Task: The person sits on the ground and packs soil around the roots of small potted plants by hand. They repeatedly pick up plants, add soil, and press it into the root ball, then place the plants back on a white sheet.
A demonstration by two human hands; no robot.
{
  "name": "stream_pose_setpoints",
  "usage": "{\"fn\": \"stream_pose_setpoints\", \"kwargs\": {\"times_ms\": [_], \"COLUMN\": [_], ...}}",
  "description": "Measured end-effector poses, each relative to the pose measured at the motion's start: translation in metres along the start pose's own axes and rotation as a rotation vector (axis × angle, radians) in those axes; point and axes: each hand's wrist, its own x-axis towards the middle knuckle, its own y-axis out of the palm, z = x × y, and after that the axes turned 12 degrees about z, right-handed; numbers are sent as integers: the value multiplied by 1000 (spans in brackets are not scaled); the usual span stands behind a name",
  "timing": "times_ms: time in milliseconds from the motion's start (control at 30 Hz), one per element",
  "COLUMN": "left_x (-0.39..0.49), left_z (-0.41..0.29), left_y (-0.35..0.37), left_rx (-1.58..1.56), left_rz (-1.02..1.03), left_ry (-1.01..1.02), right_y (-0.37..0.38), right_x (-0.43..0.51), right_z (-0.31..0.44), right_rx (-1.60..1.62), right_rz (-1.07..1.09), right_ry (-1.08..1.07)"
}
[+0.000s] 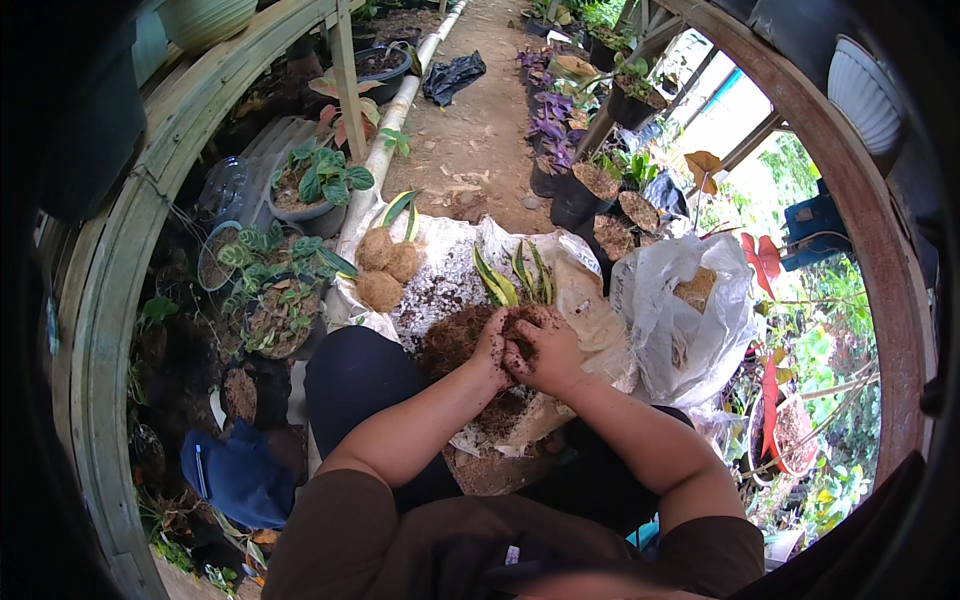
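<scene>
My left hand (495, 349) and my right hand (546, 349), both smeared with dark soil, are cupped together around a clump of soil (523, 337). Just beyond my fingers stand snake plant leaves (493, 277) with yellow edges, and more snake plant leaves (532, 274) to their right; whether they are rooted in the held clump is hidden. A heap of dark fibrous potting mix (454, 337) lies left of my hands on a white woven sack (592, 300). Several round coconut-fibre balls (386, 270) sit at the sack's left side, with snake plant leaves (401, 214) behind them.
At right stands an open white plastic sack (652, 300) with brown fibre inside. Potted plants (315, 180) crowd the left, beside a pale pole (397, 105). Black pots (577, 195) line the path (480, 142), where a black plastic bag (454, 75) lies. Dark blue cloth (240, 472) lies lower left.
</scene>
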Motion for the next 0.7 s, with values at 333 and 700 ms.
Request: {"fn": "stream_pose_setpoints", "kwargs": {"times_ms": [333, 700], "left_x": [9, 24], "left_z": [-17, -4], "left_y": [17, -4], "left_rx": [-64, -26], "left_rz": [201, 175], "left_ry": [72, 2], "right_y": [-34, -15], "right_x": [12, 2], "right_z": [-4, -4], "right_rx": [-20, -78], "right_rz": [-64, -47], "right_ry": [-86, -15]}}
